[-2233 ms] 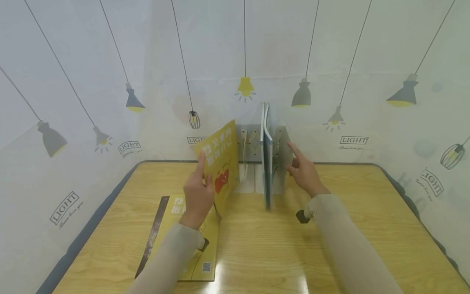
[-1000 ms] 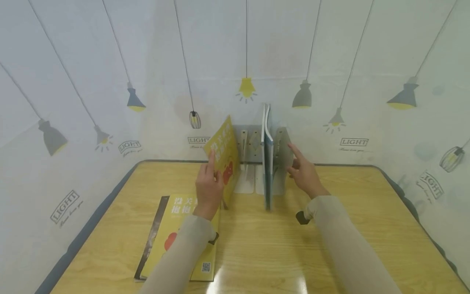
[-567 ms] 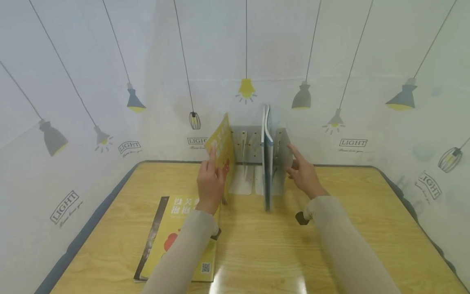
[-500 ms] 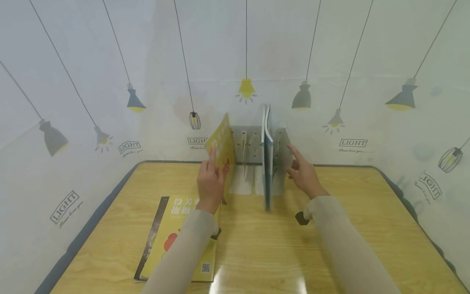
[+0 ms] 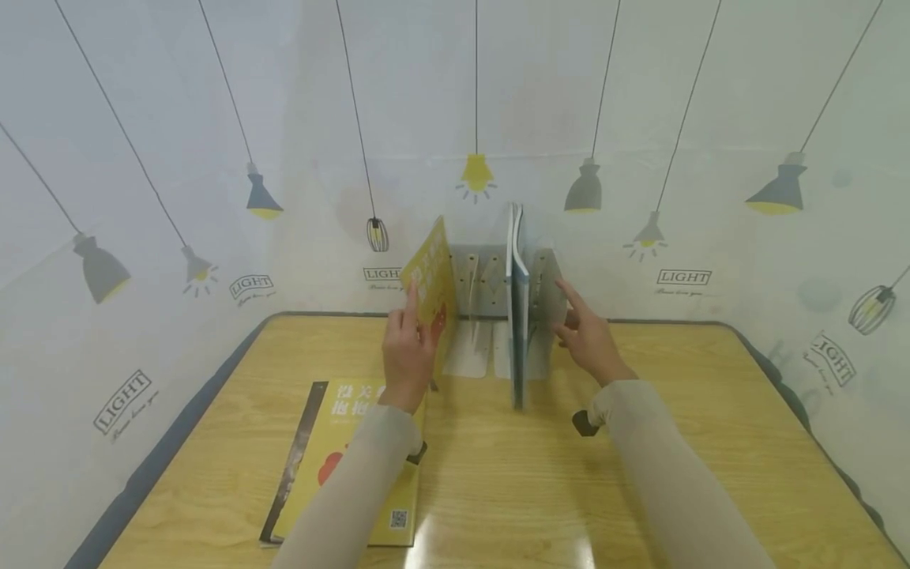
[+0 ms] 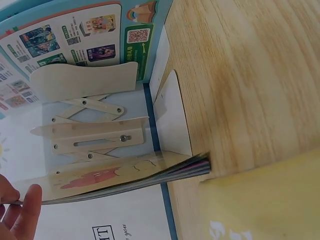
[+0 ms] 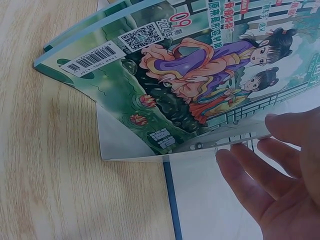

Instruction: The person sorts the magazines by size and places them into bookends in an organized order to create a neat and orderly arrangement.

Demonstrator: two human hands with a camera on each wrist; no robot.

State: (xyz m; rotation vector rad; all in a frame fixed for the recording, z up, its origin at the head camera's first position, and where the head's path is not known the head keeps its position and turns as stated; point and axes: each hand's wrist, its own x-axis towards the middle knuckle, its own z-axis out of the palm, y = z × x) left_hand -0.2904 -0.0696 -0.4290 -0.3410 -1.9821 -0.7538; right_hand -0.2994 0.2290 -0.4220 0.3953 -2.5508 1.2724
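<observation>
My left hand [image 5: 408, 356] pinches the outer edge of a thin yellow picture book [image 5: 439, 296], which stands upright at the left of a white expandable bookend [image 5: 465, 359]. In the left wrist view, the book [image 6: 107, 179] is beside the rack's middle divider [image 6: 92, 130], its lower end near a base plate [image 6: 172, 115]. My right hand [image 5: 593, 340] holds the rack's right end panel [image 5: 550, 296] between thumb and fingers. Two blue-edged magazines [image 5: 517, 332] stand upright between the dividers. One illustrated cover [image 7: 175, 75] faces the right hand in the right wrist view.
A second yellow book [image 5: 398, 482] lies flat on the wooden table [image 5: 512, 482] at front left, over a dark-edged book [image 5: 290, 478]. Behind the rack hangs a lamp-patterned cloth [image 5: 426, 103]. My left forearm covers part of the lying book.
My left hand has carried the yellow book rightward and away from me, to the rack's left side; over the last half second it barely moves. The right hand has stayed on the end panel.
</observation>
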